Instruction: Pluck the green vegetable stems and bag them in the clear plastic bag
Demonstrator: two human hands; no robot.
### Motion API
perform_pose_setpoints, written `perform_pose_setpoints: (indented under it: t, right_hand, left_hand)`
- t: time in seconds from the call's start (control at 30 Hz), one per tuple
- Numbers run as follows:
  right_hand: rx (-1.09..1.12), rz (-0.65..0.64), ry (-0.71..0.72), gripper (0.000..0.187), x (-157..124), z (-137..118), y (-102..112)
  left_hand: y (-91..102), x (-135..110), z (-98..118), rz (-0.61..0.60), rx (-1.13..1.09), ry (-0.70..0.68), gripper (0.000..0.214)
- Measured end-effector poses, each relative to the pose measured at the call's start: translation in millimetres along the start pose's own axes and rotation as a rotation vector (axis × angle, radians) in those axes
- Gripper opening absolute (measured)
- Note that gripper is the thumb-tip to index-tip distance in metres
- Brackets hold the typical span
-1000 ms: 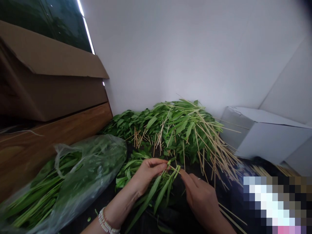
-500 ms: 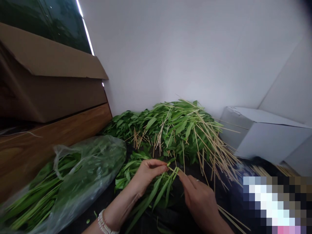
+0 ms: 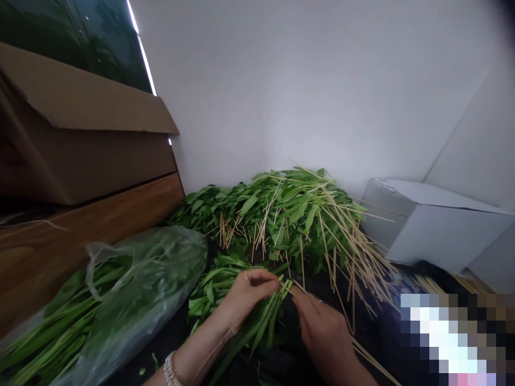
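Observation:
My left hand (image 3: 250, 294), with a beaded bracelet at the wrist, pinches thumb and finger at the cut ends of some long leafy green stems (image 3: 269, 320). The leaves hang down below the fingers. Close beside it, my right hand (image 3: 324, 329) is closed around a thin wooden skewer (image 3: 296, 284), whose tip side meets the stem ends. Most of this skewer is hidden by the fingers, and whether it passes through every stem cannot be seen. More loose greens (image 3: 205, 289) lie just left of and behind my left hand.
A large heap of greens with skewers (image 3: 289, 198) lies against the white wall (image 3: 281, 86). At left are a clear plastic bag of greens (image 3: 161, 273) and a cardboard box (image 3: 100, 145) on a wooden surface (image 3: 120, 212). A white box (image 3: 442, 225) stands right; the lower right corner is pixelated.
My hands have drawn slightly closer together and a little lower. The stem ends sit closer beside my left fingertips, and the hanging leaves are bunched more tightly.

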State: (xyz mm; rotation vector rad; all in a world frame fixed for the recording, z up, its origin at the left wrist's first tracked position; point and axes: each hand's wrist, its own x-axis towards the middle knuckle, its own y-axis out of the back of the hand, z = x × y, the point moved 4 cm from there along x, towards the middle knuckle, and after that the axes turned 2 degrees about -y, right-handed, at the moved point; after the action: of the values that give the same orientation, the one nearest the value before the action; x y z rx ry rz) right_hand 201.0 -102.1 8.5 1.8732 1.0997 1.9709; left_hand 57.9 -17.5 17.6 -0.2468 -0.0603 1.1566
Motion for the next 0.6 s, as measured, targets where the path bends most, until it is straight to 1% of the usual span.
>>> perform_pose_setpoints:
  t: [0.07,0.13,0.2,0.23,0.27,0.33,0.4,0.5,0.6]
  right_hand:
    - [0.016,-0.005,-0.022,0.032,1,1,1]
    - [0.023,0.005,-0.035,0.029,2,2,1]
    - [0.029,0.022,-0.035,0.027,2,1,2]
    - [0.036,0.024,-0.034,0.027,2,0,2]
    - [0.047,0.021,-0.034,0.027,2,-1,2]
    - [0.071,0.013,-0.034,0.027,2,-3,2]
    - [0.088,0.014,-0.031,0.027,2,-4,3]
    - [0.101,0.021,-0.035,0.027,2,-5,4]
    - [0.112,0.024,-0.035,0.027,1,-6,4]
  left_hand:
    - [0.9,-1,4,0.022,-0.038,-0.028,0.026]
    - [1.7,-1,8,0.025,-0.05,-0.091,0.026]
    - [0.4,-2,10,-0.01,-0.043,-0.145,0.033]
    - [-1.1,-2,9,-0.034,-0.034,-0.15,0.036]
    - [-2.9,-2,7,-0.058,-0.025,-0.14,0.037]
    - [-5.7,-3,3,-0.076,-0.012,-0.107,0.032]
    - [-6.9,-3,0,-0.071,-0.003,-0.096,0.026]
    - [-6.1,-3,0,-0.063,0.0,-0.104,0.025]
    - [-4.6,-3,-2,-0.06,-0.009,-0.083,0.024]
